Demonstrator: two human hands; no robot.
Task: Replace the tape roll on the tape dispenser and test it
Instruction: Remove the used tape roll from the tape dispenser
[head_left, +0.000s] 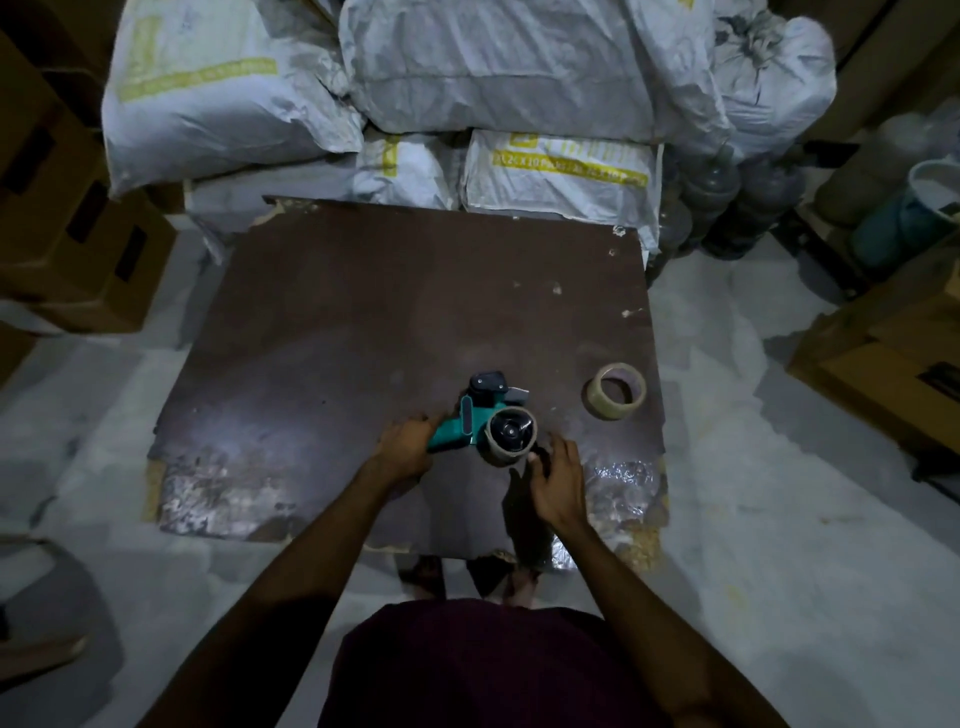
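White sacks (467, 78) are stacked behind the worn brown board (363, 291) where we work. On it lies our green tape dispenser (470, 415), its handle gripped in our left hand (405, 447). Our right hand (558, 483) curls its fingers beside the spent core (511, 431). 1 fresh tape roll (618, 391) sits apart, right.

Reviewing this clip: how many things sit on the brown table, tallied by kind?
Tape dispenser: 1, teal, its handle held by the left hand.
Tape rolls: 2, one on the dispenser's hub beside the right hand, one loose roll to the right on the table.
Total: 3 things.
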